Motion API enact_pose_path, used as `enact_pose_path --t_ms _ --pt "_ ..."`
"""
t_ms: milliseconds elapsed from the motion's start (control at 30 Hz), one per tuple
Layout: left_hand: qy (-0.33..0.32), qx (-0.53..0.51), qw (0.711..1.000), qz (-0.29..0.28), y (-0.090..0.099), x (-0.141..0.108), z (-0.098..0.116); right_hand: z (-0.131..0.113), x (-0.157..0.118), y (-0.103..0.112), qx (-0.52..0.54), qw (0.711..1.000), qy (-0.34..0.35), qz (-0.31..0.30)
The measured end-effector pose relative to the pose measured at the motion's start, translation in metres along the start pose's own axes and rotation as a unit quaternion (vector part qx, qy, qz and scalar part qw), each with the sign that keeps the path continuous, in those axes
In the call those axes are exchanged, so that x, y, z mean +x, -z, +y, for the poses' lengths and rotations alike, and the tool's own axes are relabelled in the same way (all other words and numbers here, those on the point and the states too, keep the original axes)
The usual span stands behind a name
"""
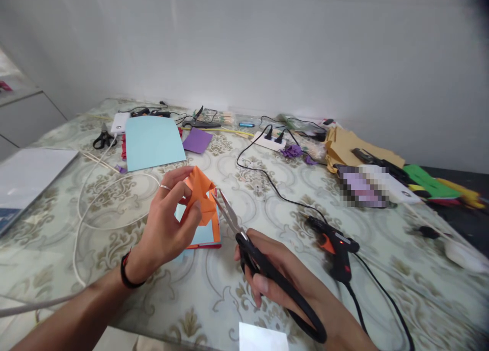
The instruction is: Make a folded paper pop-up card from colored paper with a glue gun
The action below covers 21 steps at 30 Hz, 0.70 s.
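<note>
My left hand (pixel 168 221) pinches a folded orange paper piece (pixel 204 200) between thumb and fingers. Black-handled scissors (pixel 250 249) are held in my right hand (pixel 282 274), with their blades apart and the tips at the right edge of the orange paper. Below the folded piece, a light blue sheet (pixel 202 235) with orange and red strips along its edges lies on the table, partly hidden by my left hand and the orange paper.
A black glue gun (pixel 338 246) with a lit orange light lies at the right. Behind are a large light blue sheet (pixel 155 142), a purple square (pixel 197 140), a white power strip (pixel 269 140) and brown paper (pixel 359 147). A white cable (pixel 82 223) loops at the left.
</note>
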<state>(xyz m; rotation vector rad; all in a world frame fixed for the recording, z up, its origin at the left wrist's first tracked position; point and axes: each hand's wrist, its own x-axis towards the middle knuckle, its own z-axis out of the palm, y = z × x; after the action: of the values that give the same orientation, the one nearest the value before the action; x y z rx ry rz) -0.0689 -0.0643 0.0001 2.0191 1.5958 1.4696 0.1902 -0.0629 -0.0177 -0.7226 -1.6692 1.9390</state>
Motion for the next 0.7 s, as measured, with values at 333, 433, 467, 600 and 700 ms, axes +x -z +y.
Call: enact_pose_path --t_ms 333,433,467,600,700 --pt "-0.057 -0.009 0.996 -0.071 0.006 0.0 0.003 0.001 0.003 0.0 0.014 0.999 0.028 0.005" --pt "-0.048 -0.073 0.989 -0.116 0.01 -0.001 0.003 -0.003 0.004 -0.001 0.019 0.999 0.041 -0.005" --pt "-0.04 -0.105 0.986 -0.122 0.011 -0.001 0.002 -0.004 0.004 -0.001 0.019 0.999 0.039 -0.007" --pt "0.028 -0.261 0.959 -0.107 0.01 0.0 -0.007 -0.007 0.003 -0.003 0.028 0.999 0.03 -0.012" --pt "0.075 -0.334 0.934 -0.104 0.006 0.004 -0.013 -0.006 0.003 -0.003 0.038 0.999 0.033 -0.021"
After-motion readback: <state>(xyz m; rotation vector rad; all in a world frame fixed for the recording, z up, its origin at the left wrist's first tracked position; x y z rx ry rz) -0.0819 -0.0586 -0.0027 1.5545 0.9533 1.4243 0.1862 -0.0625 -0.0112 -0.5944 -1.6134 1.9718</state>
